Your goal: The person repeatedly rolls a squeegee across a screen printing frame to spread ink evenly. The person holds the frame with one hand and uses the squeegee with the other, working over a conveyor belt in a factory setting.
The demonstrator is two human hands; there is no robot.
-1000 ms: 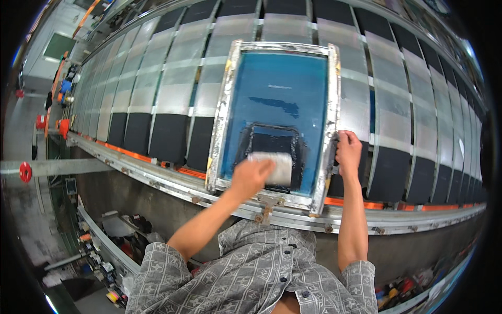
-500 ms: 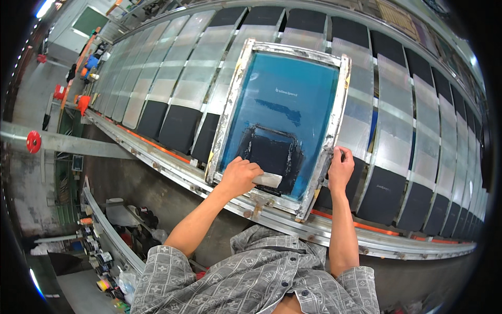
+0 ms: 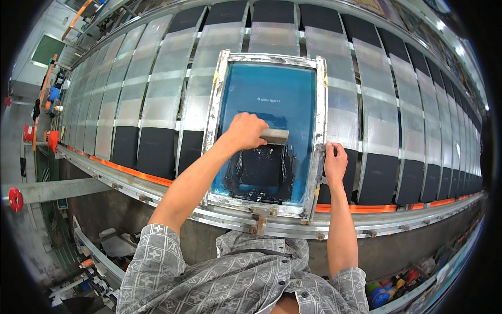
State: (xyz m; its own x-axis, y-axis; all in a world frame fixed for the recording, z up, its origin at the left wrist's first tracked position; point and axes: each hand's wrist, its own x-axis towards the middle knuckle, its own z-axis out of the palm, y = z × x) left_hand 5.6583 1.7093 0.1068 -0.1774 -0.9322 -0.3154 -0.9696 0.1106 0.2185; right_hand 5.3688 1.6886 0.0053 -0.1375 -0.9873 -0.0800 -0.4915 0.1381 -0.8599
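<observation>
A silk-screen frame (image 3: 320,112) with a whitish, ink-stained metal rim and blue mesh (image 3: 251,83) lies over the printing boards before me. My left hand (image 3: 246,132) grips a pale, flat squeegee (image 3: 275,136), pressed to the middle of the mesh at the upper edge of a dark inked rectangle (image 3: 260,168). Wet black ink streaks border that rectangle. At the frame's right rim is my right hand (image 3: 335,161), fingers curled and fingertips against the rim's outer side. The squeegee's far grip is hidden by my left fingers.
Long rows of pale boards (image 3: 384,123) with black fabric pieces (image 3: 157,152) at their ends spread left and right. A metal rail (image 3: 293,228) with an orange strip (image 3: 366,208) runs along the near edge. A pipe with a red knob (image 3: 15,199) juts in at left.
My left hand has pushed the squeegee away from me, from the frame's near end to mid-mesh. My right hand stays at the right rim. The whole view has shifted.
</observation>
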